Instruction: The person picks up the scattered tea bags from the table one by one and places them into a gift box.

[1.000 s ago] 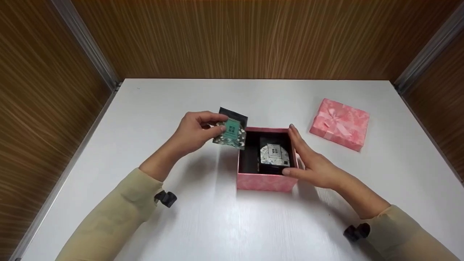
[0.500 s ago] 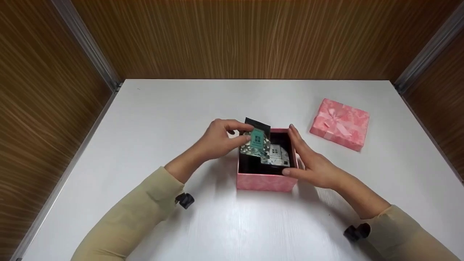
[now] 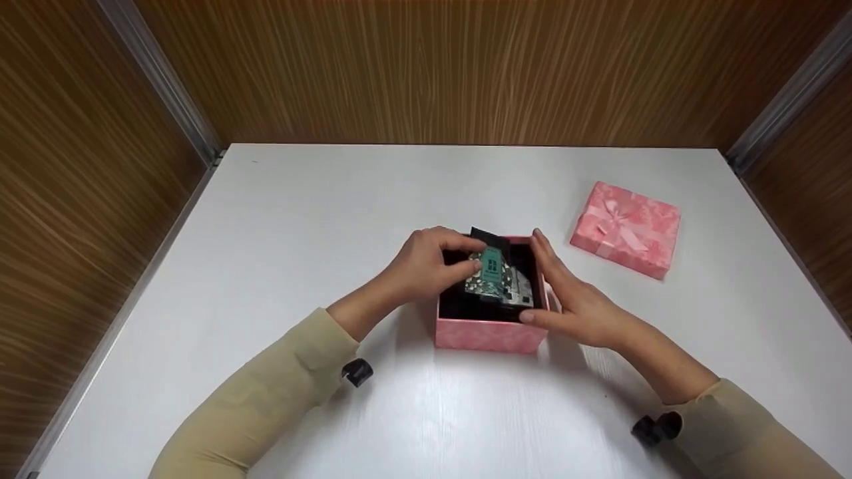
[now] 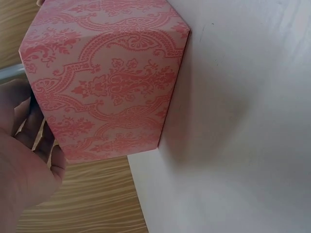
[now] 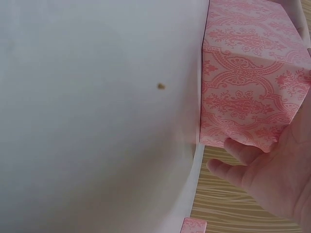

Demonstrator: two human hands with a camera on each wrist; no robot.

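Observation:
My left hand (image 3: pixel 426 266) pinches a flat black packet (image 3: pixel 492 265) with a green label and a floral print, between thumb and fingers. The packet hangs tilted inside the mouth of an open pink gift box (image 3: pixel 489 336). Under its right edge shows a black item with a silver floral label (image 3: pixel 522 289), standing in the right part of the box. My right hand (image 3: pixel 579 306) lies along the box's right side, thumb at the front corner and fingers towards the back corner. In the right wrist view, its fingers (image 5: pixel 238 150) are extended against the patterned wall.
The pink lid (image 3: pixel 626 229) with a ribbon bow lies on the white table (image 3: pixel 319 199), behind and right of the box. Wood-grain panels (image 3: pixel 452 73) stand along the back and both sides. A small brown speck (image 5: pixel 161 86) is on the tabletop.
My left hand has carried the packet rightward from beside the box to over its mouth, then lower into it. The right hand, box and lid have stayed in place.

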